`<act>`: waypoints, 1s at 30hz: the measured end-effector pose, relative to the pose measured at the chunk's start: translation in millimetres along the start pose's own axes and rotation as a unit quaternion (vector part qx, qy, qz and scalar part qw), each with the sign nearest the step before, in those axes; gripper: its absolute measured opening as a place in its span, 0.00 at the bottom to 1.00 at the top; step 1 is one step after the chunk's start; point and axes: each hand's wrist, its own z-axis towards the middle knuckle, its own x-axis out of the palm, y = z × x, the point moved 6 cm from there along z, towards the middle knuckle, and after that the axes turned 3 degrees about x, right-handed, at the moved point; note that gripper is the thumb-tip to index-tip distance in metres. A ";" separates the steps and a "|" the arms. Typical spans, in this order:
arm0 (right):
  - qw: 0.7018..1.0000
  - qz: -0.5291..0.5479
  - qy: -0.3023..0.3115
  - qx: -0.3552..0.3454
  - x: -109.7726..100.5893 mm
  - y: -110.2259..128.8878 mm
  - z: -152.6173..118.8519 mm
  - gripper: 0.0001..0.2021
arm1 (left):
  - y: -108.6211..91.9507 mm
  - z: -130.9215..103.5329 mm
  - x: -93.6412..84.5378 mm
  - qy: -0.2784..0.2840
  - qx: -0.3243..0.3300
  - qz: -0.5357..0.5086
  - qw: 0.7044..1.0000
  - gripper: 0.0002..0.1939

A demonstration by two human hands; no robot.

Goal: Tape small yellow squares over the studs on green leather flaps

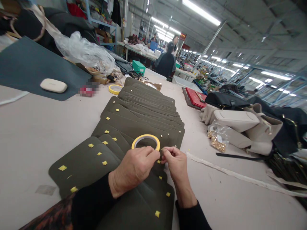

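My left hand [136,167] is closed around the lower edge of a roll of yellow tape [157,140]. The ring stands tilted over the overlapping dark olive panels [141,118]. Close beside it, my right hand [176,161] pinches thumb and fingertips together; whatever is between them is too small to make out. Under and around both hands the panels fan out with rounded corners. Small yellow tape pieces [62,167] stick to the nearer ones, while small metal studs [180,131] show along the edges of the farther ones.
Another yellow tape roll [115,89] lies behind the panels. On the left, a white oval case [53,85] rests on a dark sheet [21,68]. Beige bags [236,120] and a bag of gold hardware [218,142] are on the right. A person [166,62] sits farther back.
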 end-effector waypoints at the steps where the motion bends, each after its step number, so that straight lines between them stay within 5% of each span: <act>1: 1.000 0.003 0.003 0.008 -2.7 -4.8 5.2 0.11 | 2.4 0.6 2.9 0.006 -0.009 0.013 1.000 0.09; 7: 0.997 -0.041 0.051 -0.027 -7.5 -13.3 16.5 0.14 | 17.8 5.7 25.5 0.092 -0.032 0.109 0.989 0.06; 21: 0.976 -0.153 0.153 -0.030 8.2 -9.4 13.2 0.10 | 18.0 -0.4 27.6 0.125 -0.034 0.090 0.987 0.06; 30: 0.914 -0.330 0.123 -0.202 24.4 5.3 -1.7 0.09 | 18.0 -2.2 27.6 0.133 -0.036 0.087 0.987 0.07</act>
